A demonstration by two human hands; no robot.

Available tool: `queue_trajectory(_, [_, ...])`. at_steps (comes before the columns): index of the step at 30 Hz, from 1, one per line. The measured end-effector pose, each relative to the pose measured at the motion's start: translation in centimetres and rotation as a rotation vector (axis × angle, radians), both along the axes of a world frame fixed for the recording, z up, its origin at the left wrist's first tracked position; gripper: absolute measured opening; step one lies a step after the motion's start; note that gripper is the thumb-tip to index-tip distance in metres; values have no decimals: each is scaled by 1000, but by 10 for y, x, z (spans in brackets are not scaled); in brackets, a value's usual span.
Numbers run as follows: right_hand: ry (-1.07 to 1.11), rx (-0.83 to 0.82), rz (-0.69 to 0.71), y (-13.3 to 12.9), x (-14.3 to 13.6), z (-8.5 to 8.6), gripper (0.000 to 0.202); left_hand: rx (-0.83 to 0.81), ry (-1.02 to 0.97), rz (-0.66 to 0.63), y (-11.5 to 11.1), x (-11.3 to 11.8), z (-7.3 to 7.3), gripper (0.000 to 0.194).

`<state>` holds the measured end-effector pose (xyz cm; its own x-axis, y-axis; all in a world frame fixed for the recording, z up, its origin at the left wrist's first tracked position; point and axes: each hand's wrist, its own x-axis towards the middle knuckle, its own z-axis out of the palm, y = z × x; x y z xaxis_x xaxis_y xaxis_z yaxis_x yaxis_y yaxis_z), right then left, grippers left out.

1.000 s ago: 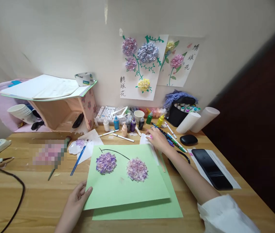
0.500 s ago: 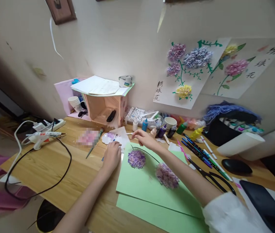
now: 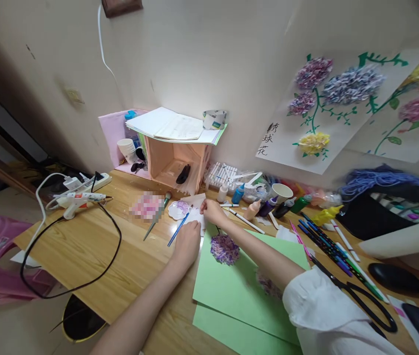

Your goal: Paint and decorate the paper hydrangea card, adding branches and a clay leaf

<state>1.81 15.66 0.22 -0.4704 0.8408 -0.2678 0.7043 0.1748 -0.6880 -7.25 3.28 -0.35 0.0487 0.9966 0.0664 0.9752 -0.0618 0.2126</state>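
My left hand [image 3: 188,243] lies at the upper left edge of the green paper [image 3: 220,291], fingers curled down; whatever lies under them is hidden. Just beyond it, my right hand [image 3: 213,213] has its fingers pinched at a sheet of white paper [image 3: 196,201], and I cannot make out what is between them. A blue paintbrush [image 3: 180,227] lies left of my left hand, its tip by a white palette [image 3: 177,210] smeared with purple. On the green paper sits a purple flower cluster [image 3: 225,249]. My right forearm partly covers a second cluster [image 3: 267,285].
Paint bottles [image 3: 238,194], marker pens [image 3: 322,245] and black scissors [image 3: 368,301] lie around the right side. A hot glue gun [image 3: 80,201] with a looping black cable is on the left. A pink box [image 3: 176,155] stands behind, and flower pictures [image 3: 320,116] hang on the wall.
My right hand has come down and closed towards the white paper. My left hand is clear of the blue paintbrush, which shows fully now. The view has turned left.
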Motion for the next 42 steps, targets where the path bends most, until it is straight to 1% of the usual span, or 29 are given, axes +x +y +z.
queue_trajectory(5, [-81, -16, 114, 7, -5, 7, 32, -30, -9, 8, -1, 1, 1, 26])
queue_trajectory(8, [-127, -46, 182, 4, -8, 8, 32, -42, -8, 10, -1, 2, 1, 29])
queue_trajectory(11, [-167, -39, 213, 0, -10, 11, 31, -66, 4, 15, -1, 3, 2, 31])
queue_trajectory(14, [-196, -9, 211, 1, -11, 16, 31, -88, 12, 16, -1, 3, 3, 30])
queue_trajectory(19, [-203, 42, 150, 8, -10, 23, 31, -116, 11, 8, -1, 3, 3, 26])
queue_trajectory(23, [-131, -3, 143, 7, -6, 21, 31, -113, -7, -2, -1, 2, 3, 25])
queue_trajectory(26, [-36, -44, 90, 3, -3, 21, 31, -103, -31, -6, -2, 2, 5, 25])
queue_trajectory(28, [67, -68, 41, 0, 1, 26, 25, -95, -53, -1, -2, 2, 5, 25])
queue_trajectory(30, [203, -112, 11, -6, 8, 36, 13, -84, -79, 11, -3, 3, 5, 25])
queue_trajectory(32, [355, -179, 2, -15, 19, 51, 6, -67, -108, 31, -4, 2, 6, 25])
queue_trajectory(35, [562, -282, -13, -35, 43, 75, 9, -37, -164, 65, -6, -3, 8, 24])
queue_trajectory(37, [664, -321, -38, -51, 63, 87, 13, -19, -205, 100, -9, -7, 13, 26])
queue_trajectory(39, [793, -404, -75, -67, 84, 96, 15, -11, -240, 144, -16, -11, 20, 28])
queue_trajectory(42, [1046, -617, -153, -89, 113, 101, 14, -80, -305, 186, -34, -13, 25, 32])
